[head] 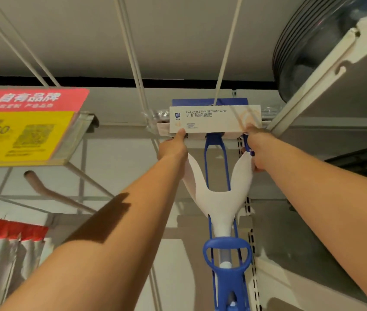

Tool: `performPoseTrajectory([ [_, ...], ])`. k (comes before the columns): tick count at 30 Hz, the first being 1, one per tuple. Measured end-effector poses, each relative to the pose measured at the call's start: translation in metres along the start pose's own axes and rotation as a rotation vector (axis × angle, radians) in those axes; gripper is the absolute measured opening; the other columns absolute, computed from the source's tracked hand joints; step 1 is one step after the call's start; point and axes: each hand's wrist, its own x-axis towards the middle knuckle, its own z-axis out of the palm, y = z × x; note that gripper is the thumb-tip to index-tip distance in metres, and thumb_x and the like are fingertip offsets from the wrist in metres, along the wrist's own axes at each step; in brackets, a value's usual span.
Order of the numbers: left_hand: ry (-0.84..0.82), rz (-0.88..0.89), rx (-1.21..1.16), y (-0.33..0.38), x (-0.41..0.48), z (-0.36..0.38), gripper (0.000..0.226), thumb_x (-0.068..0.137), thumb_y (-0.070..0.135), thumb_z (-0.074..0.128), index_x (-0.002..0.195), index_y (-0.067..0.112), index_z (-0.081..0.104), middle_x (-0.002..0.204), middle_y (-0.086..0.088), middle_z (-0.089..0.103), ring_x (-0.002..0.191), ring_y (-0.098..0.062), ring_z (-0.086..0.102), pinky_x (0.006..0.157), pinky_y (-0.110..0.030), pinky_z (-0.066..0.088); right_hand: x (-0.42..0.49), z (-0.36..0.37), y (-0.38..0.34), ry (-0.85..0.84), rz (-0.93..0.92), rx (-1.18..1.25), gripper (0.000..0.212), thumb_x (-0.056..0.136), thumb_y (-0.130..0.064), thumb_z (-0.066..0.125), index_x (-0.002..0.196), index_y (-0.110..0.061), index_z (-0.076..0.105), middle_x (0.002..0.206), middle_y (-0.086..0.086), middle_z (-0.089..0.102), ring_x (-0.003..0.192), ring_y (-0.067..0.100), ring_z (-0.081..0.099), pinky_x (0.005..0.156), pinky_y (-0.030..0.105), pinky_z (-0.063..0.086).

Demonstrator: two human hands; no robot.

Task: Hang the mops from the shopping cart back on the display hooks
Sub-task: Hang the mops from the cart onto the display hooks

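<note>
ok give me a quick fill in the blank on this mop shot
1. The label on the mop reads "foldable PVA ____ mop".
2. The left hand and right hand hold the mop up at its ____, not its handle.
3. The forked yoke under the head is ____ in colour.
4. The pink and yellow price sign hangs on the ____ of the picture.

Missing words: sponge; head; white; left

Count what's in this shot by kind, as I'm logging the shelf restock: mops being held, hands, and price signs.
Mop: 1
Hands: 2 (left hand, right hand)
Price sign: 1
Total: 4
</note>
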Motion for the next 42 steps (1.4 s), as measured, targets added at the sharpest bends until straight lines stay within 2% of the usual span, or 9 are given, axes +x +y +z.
performPoseTrajectory([
  [2,-0.043,0.011,0.041,-0.002,0.002,-0.005,0.033,0.089,0.049,0.057,0.084,0.017,0.053,0.117,-0.013,0.063,0.107,-0.034,0.058,0.099,-0.048,0.046,0.0,0.004,0.005,0.027,-0.043,-0.056,0.049,0.099,-0.044,0.041,0.13,-0.007,0.049,0.093,0.012,0.054,0.088,0.028,0.052,0.081,0.035,0.042],
  [6,-0.097,0.045,0.16,-0.007,-0.006,-0.017,0.033,0.091,0.049,0.053,0.098,0.018,0.06,0.118,-0.013,0.062,0.109,-0.034,0.057,0.1,-0.047,0.046,-0.019,0.01,0.015,-0.021,-0.115,-0.181,0.046,0.104,-0.033,0.031,0.137,-0.002,0.042,0.137,0.02,0.047,0.12,0.033,0.048,0.101,0.04,0.038],
  [9,-0.158,0.127,0.27,-0.01,-0.02,-0.024,0.028,0.095,0.037,0.05,0.11,0.017,0.061,0.123,-0.01,0.06,0.112,-0.032,0.056,0.101,-0.046,0.046,-0.037,0.009,0.018,0.003,-0.115,-0.274,0.03,0.101,-0.022,0.036,0.124,-0.006,0.047,0.123,0.015,0.049,0.107,0.025,0.047,0.088,0.033,0.038],
  [12,-0.221,0.214,0.471,-0.013,-0.035,-0.031,0.045,0.096,0.032,0.048,0.139,0.017,0.045,0.137,-0.007,0.05,0.119,-0.032,0.05,0.102,-0.045,0.045,-0.053,0.001,0.024,0.006,-0.147,-0.373,0.04,0.094,-0.016,0.044,0.132,-0.003,0.045,0.112,0.015,0.05,0.098,0.026,0.05,0.075,0.031,0.039],
  [16,-0.236,0.317,0.72,-0.017,-0.054,-0.042,0.05,0.095,0.03,0.049,0.142,0.014,0.039,0.137,-0.01,0.05,0.117,-0.031,0.052,0.095,-0.033,0.045,-0.089,-0.01,0.035,-0.028,-0.244,-0.711,0.026,0.094,-0.02,0.047,0.117,-0.007,0.048,0.105,0.01,0.05,0.087,0.026,0.047,0.067,0.029,0.037],
  [21,-0.3,0.393,1.086,-0.021,-0.077,-0.059,0.033,0.092,0.029,0.049,0.122,0.015,0.056,0.113,-0.007,0.061,0.09,-0.023,0.054,0.071,-0.031,0.04,-0.139,-0.012,0.043,-0.252,-0.215,-1.197,0.038,0.096,-0.023,0.047,0.129,-0.004,0.05,0.118,0.015,0.056,0.098,0.027,0.054,0.078,0.031,0.044],
  [25,-0.338,0.322,1.323,-0.022,-0.097,-0.076,0.03,0.091,0.038,0.052,0.106,0.013,0.06,0.091,-0.006,0.06,0.078,-0.023,0.056,0.065,-0.031,0.043,-0.165,-0.019,0.04,-0.347,-0.214,-1.268,0.039,0.094,-0.026,0.045,0.125,-0.005,0.053,0.116,0.015,0.058,0.104,0.03,0.057,0.089,0.037,0.049],
  [31,-0.323,0.2,1.495,-0.012,-0.141,-0.097,0.021,0.09,0.032,0.054,0.088,0.011,0.055,0.074,-0.005,0.052,0.063,-0.018,0.048,0.052,-0.027,0.036,-0.193,-0.029,0.041,-0.494,-0.262,-1.295,0.016,0.092,-0.018,0.049,0.103,-0.007,0.053,0.081,0.008,0.051,0.067,0.019,0.049,0.056,0.028,0.039],
  [42,-0.257,0.032,1.662,0.009,-0.235,-0.136,0.023,0.09,0.035,0.054,0.084,0.013,0.055,0.076,-0.005,0.057,0.076,-0.024,0.061,0.076,-0.031,0.054,-0.259,-0.069,0.038,-0.723,-0.359,-1.259,0.022,0.094,-0.021,0.047,0.077,-0.008,0.047,0.073,0.007,0.051,0.056,0.018,0.047,0.047,0.025,0.037],
])
